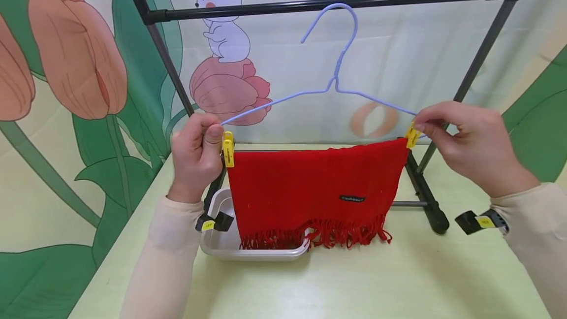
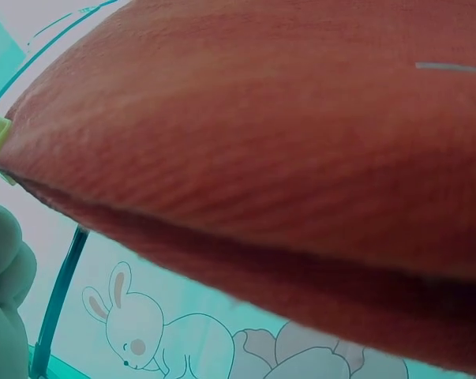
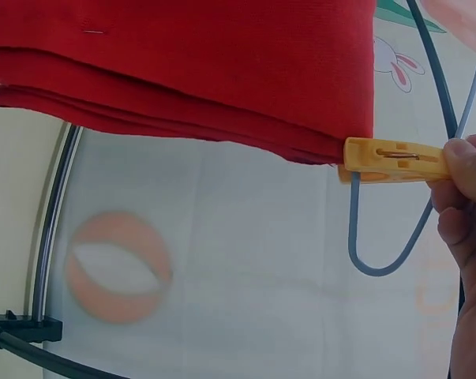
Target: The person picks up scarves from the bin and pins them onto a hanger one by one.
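Observation:
A folded red scarf (image 1: 310, 186) with a fringed lower edge hangs below a blue wire hanger (image 1: 283, 99). One yellow clothespin (image 1: 228, 149) clips its left top corner; another yellow clothespin (image 3: 399, 160) bites the right corner and the hanger's lower wire. My left hand (image 1: 195, 154) grips the hanger's left end, beside the first clothespin. With thumb and fingers, my right hand (image 1: 469, 142) pinches the handles of the right clothespin. The hanger's hook stands in front of the black rack's top bar; whether they touch I cannot tell. In the left wrist view the scarf (image 2: 245, 142) covers most of the picture.
A black metal rack (image 1: 274, 9) stands on the pale table (image 1: 354, 284) behind the scarf. Partly behind the scarf, a white plastic basin (image 1: 257, 255) sits at the lower left. A printed curtain with a rabbit (image 1: 223, 18) and tulips hangs at the back.

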Available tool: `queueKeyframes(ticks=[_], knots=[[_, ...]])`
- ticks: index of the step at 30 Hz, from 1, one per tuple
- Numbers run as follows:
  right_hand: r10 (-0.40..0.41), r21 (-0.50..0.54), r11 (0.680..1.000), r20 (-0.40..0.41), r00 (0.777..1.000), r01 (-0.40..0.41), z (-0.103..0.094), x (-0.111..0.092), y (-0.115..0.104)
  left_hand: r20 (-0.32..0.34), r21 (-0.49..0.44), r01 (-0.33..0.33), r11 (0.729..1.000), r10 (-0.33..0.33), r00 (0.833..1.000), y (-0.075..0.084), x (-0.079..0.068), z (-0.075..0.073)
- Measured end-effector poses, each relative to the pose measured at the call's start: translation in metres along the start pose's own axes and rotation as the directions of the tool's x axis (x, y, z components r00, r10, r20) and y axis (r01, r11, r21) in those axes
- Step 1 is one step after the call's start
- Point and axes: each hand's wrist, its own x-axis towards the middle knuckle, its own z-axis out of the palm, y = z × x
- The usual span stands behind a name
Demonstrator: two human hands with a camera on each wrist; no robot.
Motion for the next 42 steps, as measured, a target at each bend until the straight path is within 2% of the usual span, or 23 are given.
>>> queueKeyframes(ticks=[6, 11, 17, 23, 31, 38, 42], knots=[[0.032, -0.037, 0.999, 0.012, 0.999, -0.031, 0.001, -0.002, -0.006, -0.013, -0.013, -0.019, 1.0, 0.019, 1.0, 0.001, -0.001, 0.0], [0.113, -0.05, 0.992, 0.016, 0.993, -0.112, 0.003, -0.002, -0.012, -0.033, -0.028, -0.032, 0.999, 0.031, 0.999, 0.004, -0.001, -0.002], [0.222, -0.034, 0.974, 0.002, 0.975, -0.222, 0.006, -0.005, -0.013, -0.045, -0.042, -0.032, 0.999, 0.03, 0.999, 0.006, 0.0, -0.003], [0.224, -0.02, 0.974, 0.004, 0.975, -0.224, 0.008, -0.009, -0.015, -0.032, -0.058, -0.035, 0.998, 0.033, 0.999, 0.007, 0.0, -0.004], [0.239, -0.069, 0.969, 0.038, 0.97, -0.236, 0.003, -0.009, -0.021, -0.035, -0.047, -0.034, 0.998, 0.032, 0.999, 0.005, -0.001, -0.005], [0.249, -0.102, 0.964, 0.007, 0.968, -0.247, -0.001, -0.013, -0.02, -0.026, -0.042, -0.022, 0.999, 0.021, 0.999, 0.0, -0.003, -0.006], [0.286, -0.066, 0.956, -0.033, 0.958, -0.287, -0.007, -0.017, -0.015, -0.031, -0.045, -0.012, 0.999, 0.011, 0.999, -0.001, -0.003, -0.006]])
